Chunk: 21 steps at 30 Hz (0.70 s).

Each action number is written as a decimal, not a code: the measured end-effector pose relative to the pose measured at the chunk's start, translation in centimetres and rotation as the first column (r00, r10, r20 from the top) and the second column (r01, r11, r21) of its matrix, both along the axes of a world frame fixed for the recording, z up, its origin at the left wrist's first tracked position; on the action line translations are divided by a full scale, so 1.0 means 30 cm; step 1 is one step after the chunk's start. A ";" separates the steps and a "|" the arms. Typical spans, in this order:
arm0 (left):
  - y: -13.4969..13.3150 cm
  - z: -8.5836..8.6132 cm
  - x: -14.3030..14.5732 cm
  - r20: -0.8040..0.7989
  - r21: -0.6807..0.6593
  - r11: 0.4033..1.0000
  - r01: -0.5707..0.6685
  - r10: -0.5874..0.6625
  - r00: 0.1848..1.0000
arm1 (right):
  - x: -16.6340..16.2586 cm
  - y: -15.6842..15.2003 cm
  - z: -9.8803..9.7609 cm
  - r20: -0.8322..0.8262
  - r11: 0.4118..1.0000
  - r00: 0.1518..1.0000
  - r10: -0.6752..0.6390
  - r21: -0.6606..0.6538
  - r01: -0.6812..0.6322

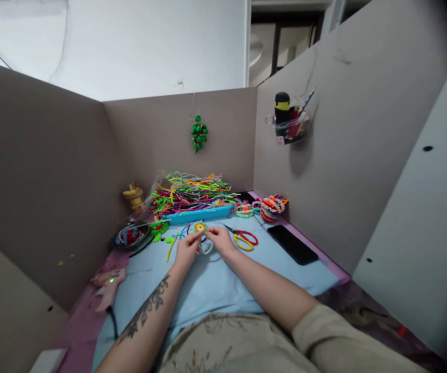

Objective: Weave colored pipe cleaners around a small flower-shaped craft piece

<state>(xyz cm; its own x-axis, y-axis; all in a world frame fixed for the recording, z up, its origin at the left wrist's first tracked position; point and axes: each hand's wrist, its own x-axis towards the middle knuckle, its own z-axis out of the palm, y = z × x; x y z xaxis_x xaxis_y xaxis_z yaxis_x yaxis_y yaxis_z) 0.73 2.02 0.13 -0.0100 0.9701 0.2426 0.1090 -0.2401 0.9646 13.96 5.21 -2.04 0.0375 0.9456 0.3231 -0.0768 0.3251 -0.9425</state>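
My left hand [186,250] and my right hand [220,240] meet over the light blue cloth [208,282], fingers pinched on a small pipe-cleaner piece [204,244] between them. Just beyond the fingertips lies an orange and yellow coiled pipe-cleaner round [200,227]. Loose pipe cleaners, yellow and blue [172,246], lie to the left of my left hand. Red and yellow scissors [242,238] rest right of my right hand.
A big heap of coloured pipe cleaners [190,194] sits behind a blue case [200,214]. A bowl [130,237] stands at left, a glue gun [109,287] near it, a black phone [292,244] at right. Finished pipe-cleaner pieces [270,207] crowd the far right corner. Cardboard walls enclose the desk.
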 end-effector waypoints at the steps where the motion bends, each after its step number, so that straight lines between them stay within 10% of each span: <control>1: 0.002 -0.004 0.000 -0.011 0.012 1.000 0.002 -0.002 1.000 | 0.001 0.000 0.000 0.015 1.000 1.000 0.007 0.007 -0.007; 11: 0.002 0.004 -0.015 0.029 -0.046 0.984 0.173 -0.172 0.985 | 0.004 0.005 -0.008 0.137 0.995 0.987 0.079 0.051 -0.087; 21: 0.037 -0.010 -0.045 0.136 -0.030 0.999 0.037 -0.033 0.990 | 0.004 -0.046 0.038 0.072 0.985 0.983 0.170 -0.003 -0.170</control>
<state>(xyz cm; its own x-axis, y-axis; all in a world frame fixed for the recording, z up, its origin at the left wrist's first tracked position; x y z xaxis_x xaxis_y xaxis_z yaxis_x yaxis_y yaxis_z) -0.62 3.13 -0.17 -0.0063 0.9778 0.2096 -0.0314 -0.2097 0.9773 14.07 3.82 -0.90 -0.1472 0.9351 0.3222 -0.0631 0.3162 -0.9466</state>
